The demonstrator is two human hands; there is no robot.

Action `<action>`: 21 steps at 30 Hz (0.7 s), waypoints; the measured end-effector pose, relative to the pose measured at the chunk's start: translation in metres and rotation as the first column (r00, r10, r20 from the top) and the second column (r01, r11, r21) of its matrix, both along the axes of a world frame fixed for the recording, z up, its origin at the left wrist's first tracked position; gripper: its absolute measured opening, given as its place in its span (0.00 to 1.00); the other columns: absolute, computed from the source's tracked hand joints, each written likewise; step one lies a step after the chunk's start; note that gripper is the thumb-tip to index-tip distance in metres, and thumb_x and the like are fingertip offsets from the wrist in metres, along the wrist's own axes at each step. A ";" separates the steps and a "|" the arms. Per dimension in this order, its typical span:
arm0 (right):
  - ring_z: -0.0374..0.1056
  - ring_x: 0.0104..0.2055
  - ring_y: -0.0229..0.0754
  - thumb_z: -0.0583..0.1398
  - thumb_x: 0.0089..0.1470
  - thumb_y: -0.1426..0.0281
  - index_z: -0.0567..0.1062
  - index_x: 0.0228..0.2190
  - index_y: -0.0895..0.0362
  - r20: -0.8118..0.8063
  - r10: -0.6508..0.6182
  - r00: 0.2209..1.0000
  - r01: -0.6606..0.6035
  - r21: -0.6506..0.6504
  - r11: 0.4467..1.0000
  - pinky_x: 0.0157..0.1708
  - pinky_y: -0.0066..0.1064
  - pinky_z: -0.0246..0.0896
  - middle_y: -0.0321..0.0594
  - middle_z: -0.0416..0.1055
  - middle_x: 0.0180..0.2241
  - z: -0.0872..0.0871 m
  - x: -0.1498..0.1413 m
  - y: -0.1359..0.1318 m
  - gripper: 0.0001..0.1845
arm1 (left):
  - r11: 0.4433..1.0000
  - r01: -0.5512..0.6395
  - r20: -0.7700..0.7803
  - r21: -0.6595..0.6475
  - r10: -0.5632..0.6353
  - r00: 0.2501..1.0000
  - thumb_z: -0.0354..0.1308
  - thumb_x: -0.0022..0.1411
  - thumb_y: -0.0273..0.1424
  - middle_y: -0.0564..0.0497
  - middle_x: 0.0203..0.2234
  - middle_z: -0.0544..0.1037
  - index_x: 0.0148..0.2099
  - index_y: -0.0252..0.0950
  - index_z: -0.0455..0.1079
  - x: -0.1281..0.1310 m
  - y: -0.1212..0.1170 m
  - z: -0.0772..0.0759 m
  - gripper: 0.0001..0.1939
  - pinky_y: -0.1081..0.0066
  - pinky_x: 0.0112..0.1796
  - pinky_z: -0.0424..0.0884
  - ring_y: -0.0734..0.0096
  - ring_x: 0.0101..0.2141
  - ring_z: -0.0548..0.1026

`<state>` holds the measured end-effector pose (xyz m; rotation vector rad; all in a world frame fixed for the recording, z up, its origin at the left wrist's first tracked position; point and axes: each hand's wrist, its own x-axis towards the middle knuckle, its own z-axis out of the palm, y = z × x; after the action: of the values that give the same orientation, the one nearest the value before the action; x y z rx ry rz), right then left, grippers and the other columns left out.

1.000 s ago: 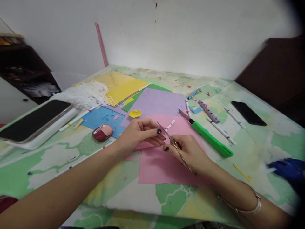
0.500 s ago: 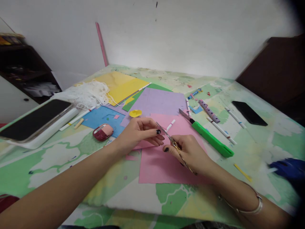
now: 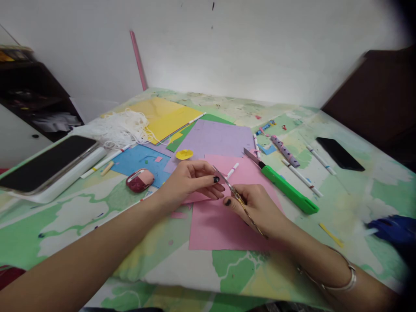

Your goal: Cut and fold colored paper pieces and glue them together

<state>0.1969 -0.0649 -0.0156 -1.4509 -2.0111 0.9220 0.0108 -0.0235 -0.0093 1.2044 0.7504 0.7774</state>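
Note:
My right hand point(image 3: 256, 208) is closed round a pair of scissors point(image 3: 239, 200). Their blades point up and left, towards the fingertips of my left hand point(image 3: 196, 180). The left fingers are curled, with the thumb against them in a pinch; whatever small thing sits between them, I cannot make out. Both hands are above a sheet of pink paper point(image 3: 214, 229). A white marker cap point(image 3: 232, 170) lies on the pink paper just behind the scissors. Beyond my left hand rests a small yellow paper piece point(image 3: 184, 154) with a rounded edge.
A green box cutter point(image 3: 289, 188), blade out, lies right of my hands. Markers and a dark phone point(image 3: 339, 154) are further right. On the left are an earbud case point(image 3: 140, 180), another phone point(image 3: 48, 160) and white string point(image 3: 120, 125). Purple paper point(image 3: 221, 136) lies behind.
Almost nothing differs. The scissors and my right hand have shifted very slightly; my left hand keeps its pinch.

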 end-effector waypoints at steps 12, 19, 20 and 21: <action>0.45 0.21 0.31 0.55 0.54 0.55 0.61 0.22 0.57 -0.120 0.051 0.991 -0.064 -0.107 0.992 0.19 0.25 0.39 0.30 0.49 0.19 -0.003 0.000 -0.002 0.21 | 0.994 0.073 0.080 -0.078 -0.067 0.995 0.59 0.58 0.26 0.48 0.27 0.80 0.34 0.31 0.71 0.002 -0.001 -0.002 0.02 0.74 0.32 0.75 0.71 0.28 0.79; 0.45 0.20 0.31 0.56 0.53 0.55 0.59 0.20 0.57 -0.090 0.031 0.995 -0.040 -0.101 0.994 0.18 0.24 0.40 0.29 0.49 0.18 -0.002 0.000 0.000 0.21 | 0.997 0.060 0.057 -0.047 -0.057 0.997 0.58 0.57 0.25 0.49 0.26 0.80 0.34 0.31 0.70 0.002 0.000 -0.003 0.02 0.73 0.31 0.76 0.71 0.27 0.79; 0.45 0.20 0.31 0.56 0.53 0.55 0.59 0.19 0.57 -0.091 0.032 0.995 -0.041 -0.100 0.994 0.18 0.24 0.40 0.29 0.49 0.17 -0.002 0.000 0.000 0.21 | 0.998 0.057 0.049 -0.041 -0.054 0.997 0.58 0.57 0.25 0.48 0.26 0.80 0.34 0.30 0.70 0.002 0.000 -0.002 0.02 0.73 0.31 0.76 0.71 0.27 0.79; 0.45 0.20 0.31 0.56 0.53 0.55 0.59 0.19 0.57 -0.090 0.033 0.995 -0.042 -0.099 0.994 0.18 0.24 0.40 0.29 0.49 0.17 -0.001 -0.001 0.000 0.22 | 0.998 0.054 0.040 -0.036 -0.053 0.998 0.58 0.57 0.25 0.48 0.26 0.80 0.34 0.30 0.70 0.001 0.001 -0.002 0.02 0.72 0.31 0.76 0.70 0.27 0.79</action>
<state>0.1963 -0.0650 -0.0166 -1.4034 -1.9587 1.0988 0.0122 -0.0229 -0.0117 1.1681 0.6953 0.7377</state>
